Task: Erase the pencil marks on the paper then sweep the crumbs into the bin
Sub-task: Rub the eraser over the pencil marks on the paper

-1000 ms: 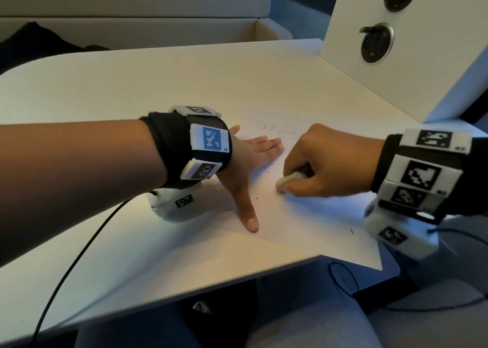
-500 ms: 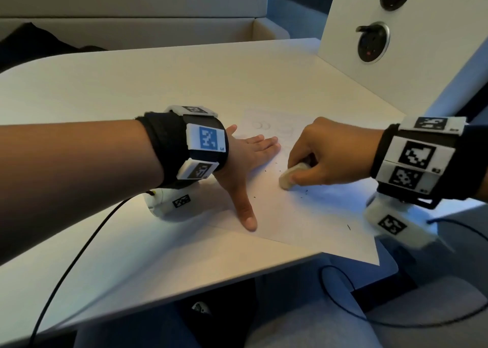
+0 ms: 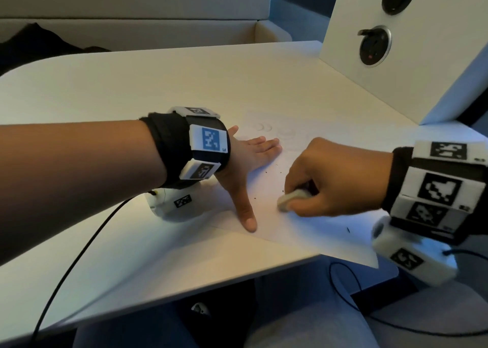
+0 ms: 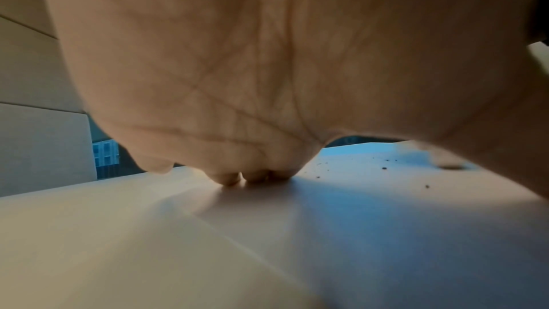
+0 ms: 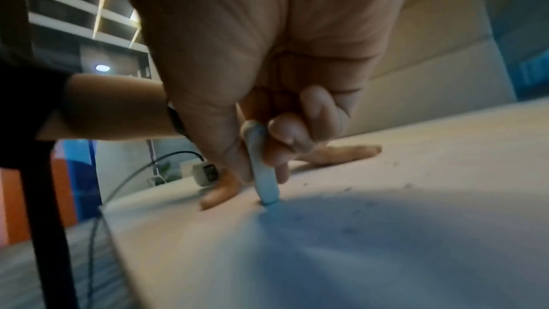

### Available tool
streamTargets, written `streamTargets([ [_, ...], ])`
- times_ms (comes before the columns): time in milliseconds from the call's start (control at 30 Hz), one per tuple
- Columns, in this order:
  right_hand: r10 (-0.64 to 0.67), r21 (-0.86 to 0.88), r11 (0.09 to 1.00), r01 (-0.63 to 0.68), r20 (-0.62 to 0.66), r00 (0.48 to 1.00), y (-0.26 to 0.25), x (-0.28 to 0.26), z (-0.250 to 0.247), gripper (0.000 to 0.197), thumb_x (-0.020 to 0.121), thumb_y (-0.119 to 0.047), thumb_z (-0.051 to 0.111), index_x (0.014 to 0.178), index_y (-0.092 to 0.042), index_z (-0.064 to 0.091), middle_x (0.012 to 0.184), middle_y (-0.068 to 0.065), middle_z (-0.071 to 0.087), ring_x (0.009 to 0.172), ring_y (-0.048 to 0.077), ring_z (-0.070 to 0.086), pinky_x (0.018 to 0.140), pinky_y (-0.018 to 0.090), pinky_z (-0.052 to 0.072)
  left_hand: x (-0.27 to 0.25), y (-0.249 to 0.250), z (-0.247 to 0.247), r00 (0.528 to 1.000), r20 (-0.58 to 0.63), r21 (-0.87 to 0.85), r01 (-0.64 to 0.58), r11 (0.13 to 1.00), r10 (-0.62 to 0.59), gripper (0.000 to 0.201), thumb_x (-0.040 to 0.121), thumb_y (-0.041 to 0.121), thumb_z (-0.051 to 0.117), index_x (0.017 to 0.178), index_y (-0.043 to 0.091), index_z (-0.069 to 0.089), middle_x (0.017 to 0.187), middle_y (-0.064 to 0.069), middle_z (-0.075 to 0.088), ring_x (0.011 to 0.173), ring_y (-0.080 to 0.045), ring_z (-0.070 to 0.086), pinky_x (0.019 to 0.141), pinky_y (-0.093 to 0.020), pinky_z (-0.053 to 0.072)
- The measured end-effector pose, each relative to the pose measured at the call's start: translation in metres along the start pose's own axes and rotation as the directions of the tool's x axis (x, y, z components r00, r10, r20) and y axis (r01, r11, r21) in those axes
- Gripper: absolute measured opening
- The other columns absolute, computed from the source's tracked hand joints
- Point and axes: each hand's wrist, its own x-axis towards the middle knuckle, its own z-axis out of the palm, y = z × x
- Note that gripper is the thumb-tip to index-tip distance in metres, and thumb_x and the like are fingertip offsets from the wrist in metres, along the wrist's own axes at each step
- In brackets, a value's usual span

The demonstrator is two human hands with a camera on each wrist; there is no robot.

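A white sheet of paper [image 3: 311, 231] lies at the table's near right, one corner hanging over the edge. Faint pencil loops [image 3: 264, 127] show near its far end. My left hand [image 3: 248, 163] lies flat on the paper's left part, fingers straight and thumb spread toward me. My right hand [image 3: 317, 186] pinches a white eraser [image 3: 290, 198] between thumb and fingers, its tip pressed on the paper [image 5: 386, 243]. The right wrist view shows the eraser [image 5: 263, 173] standing nearly upright. Dark crumbs [image 3: 274, 172] dot the sheet between my hands, and the crumbs [image 4: 383, 168] also appear in the left wrist view.
The cream table [image 3: 158, 83] stretches far and left. A white slanted panel with two round sockets [image 3: 375, 46] rises at the far right. Black cables [image 3: 74, 260] run from both wrists over the near edge. No bin is in view.
My right hand has slid the eraser back toward me across the paper after a stroke away. The left hand has stayed flat in place.
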Motion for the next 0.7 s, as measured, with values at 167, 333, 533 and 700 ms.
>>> streamTargets([
  [167,0.096,-0.064,0.993,-0.104,-0.108,0.989,0.024,0.009,-0.011,0.041,0.085,-0.037,0.062,0.063,-0.002,0.064,0.054,0.013,0.056,0.046,0.013,0.034,0.053,0.031,0.040,-0.001,0.001,0.000,1.000,-0.009,0.001,0.000,1.000,0.000,0.149,0.053,0.077,0.071,0.147,0.021,-0.030,0.157,0.010,-0.031,0.145,-0.008,-0.022,0.117,-0.056,-0.010],
  [333,-0.039,0.000,0.999,0.039,-0.047,0.998,-0.003,0.004,0.003,0.039,0.086,-0.030,0.064,0.057,-0.004,0.061,0.048,0.009,0.054,0.047,0.016,0.037,0.051,0.026,0.036,0.001,0.000,0.000,1.000,0.000,-0.005,-0.001,1.000,0.001,0.152,0.049,0.079,0.071,0.148,0.023,-0.030,0.157,0.009,-0.032,0.145,-0.010,-0.023,0.116,-0.057,-0.011],
  [533,0.078,-0.043,0.996,-0.083,-0.125,0.989,0.018,0.014,-0.007,0.039,0.084,-0.034,0.064,0.060,-0.003,0.063,0.050,0.010,0.054,0.044,0.015,0.035,0.052,0.028,0.037,-0.002,0.002,0.000,1.000,-0.027,0.022,-0.010,1.000,0.010,0.147,0.055,0.076,0.070,0.148,0.021,-0.029,0.157,0.008,-0.031,0.146,-0.010,-0.020,0.117,-0.055,-0.011],
  [700,0.018,0.016,1.000,-0.017,-0.049,0.999,0.005,0.014,-0.004,0.038,0.084,-0.036,0.067,0.064,-0.004,0.068,0.053,0.011,0.059,0.050,0.014,0.042,0.050,0.023,0.035,0.001,0.000,0.001,1.000,-0.015,0.001,-0.007,1.000,0.007,0.151,0.050,0.078,0.072,0.149,0.024,-0.029,0.157,0.009,-0.030,0.146,-0.010,-0.021,0.116,-0.057,-0.010],
])
